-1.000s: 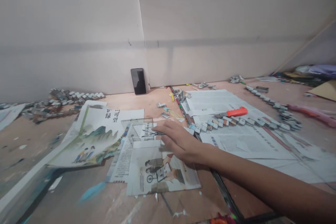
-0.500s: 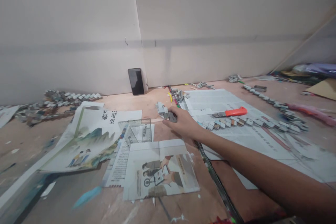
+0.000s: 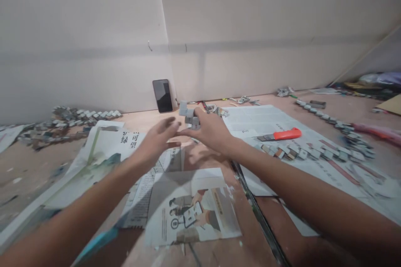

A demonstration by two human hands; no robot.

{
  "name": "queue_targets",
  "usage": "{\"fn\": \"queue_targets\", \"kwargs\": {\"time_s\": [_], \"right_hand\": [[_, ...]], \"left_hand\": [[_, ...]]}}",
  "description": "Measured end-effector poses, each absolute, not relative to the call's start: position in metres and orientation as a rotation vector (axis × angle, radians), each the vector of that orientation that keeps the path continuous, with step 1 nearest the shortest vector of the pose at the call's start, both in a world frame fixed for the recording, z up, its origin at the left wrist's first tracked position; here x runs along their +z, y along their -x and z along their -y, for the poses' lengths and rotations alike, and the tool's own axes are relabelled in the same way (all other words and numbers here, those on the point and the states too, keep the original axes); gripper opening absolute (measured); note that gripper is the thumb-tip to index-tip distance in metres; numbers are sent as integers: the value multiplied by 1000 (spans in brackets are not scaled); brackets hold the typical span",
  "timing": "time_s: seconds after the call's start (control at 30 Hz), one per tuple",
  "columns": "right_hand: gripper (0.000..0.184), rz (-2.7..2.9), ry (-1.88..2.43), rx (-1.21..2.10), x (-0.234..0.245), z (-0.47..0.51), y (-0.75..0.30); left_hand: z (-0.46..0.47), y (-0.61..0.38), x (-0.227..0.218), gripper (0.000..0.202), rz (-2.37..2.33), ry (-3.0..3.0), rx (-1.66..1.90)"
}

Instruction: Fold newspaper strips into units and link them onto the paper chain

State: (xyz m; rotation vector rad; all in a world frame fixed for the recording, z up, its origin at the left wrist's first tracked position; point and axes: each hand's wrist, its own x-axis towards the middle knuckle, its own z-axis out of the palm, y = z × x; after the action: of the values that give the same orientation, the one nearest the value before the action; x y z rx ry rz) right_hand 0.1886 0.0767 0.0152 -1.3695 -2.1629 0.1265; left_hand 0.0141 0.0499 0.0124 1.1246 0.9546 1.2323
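Note:
A short folded-paper chain (image 3: 189,117), grey and white, is pinched between the thumb and fingers of my right hand (image 3: 213,132) above the middle of the table. Just left of it, my left hand (image 3: 161,137) has its fingers apart, slightly blurred, with nothing visible in them. Its fingertips come close to the chain; whether they touch it I cannot tell. Below both hands lies a folded newspaper sheet with a printed picture (image 3: 191,212). A clear set square (image 3: 177,158) rests on printed paper under my left hand, partly hidden by it.
A black phone (image 3: 163,96) leans on the white board. The red-handled utility knife (image 3: 286,134) lies on newspaper (image 3: 253,119) at right, beside a longer paper chain (image 3: 302,153). More paper chains (image 3: 70,121) are heaped at left. A dark strip (image 3: 257,212) runs along the table.
My left hand has come into view from the lower left, up to the paper chain. My right hand has risen slightly with the chain, which is now tilted more upright.

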Motion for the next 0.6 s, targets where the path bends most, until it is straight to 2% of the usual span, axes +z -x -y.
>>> {"fn": "queue_targets", "kwargs": {"time_s": [0.07, 0.13, 0.3, 0.47, 0.6], "right_hand": [[44, 2236, 1386, 90, 18, -74, -180], [46, 2320, 1337, 198, 24, -79, -181], [37, 2319, 1147, 867, 37, -119, -206], [19, 2537, 1200, 875, 5, -145, -211], [11, 2564, 1245, 868, -15, -141, -206]], "left_hand": [[-60, -23, 5, 29, -954, -1158, 1238], [-72, -30, -4, 27, -924, -1120, 1329], [-86, -30, -22, 19, -735, -826, 1357], [-85, -20, -29, 25, -682, -749, 1166], [-86, -16, -31, 17, -675, -751, 1126]]}}
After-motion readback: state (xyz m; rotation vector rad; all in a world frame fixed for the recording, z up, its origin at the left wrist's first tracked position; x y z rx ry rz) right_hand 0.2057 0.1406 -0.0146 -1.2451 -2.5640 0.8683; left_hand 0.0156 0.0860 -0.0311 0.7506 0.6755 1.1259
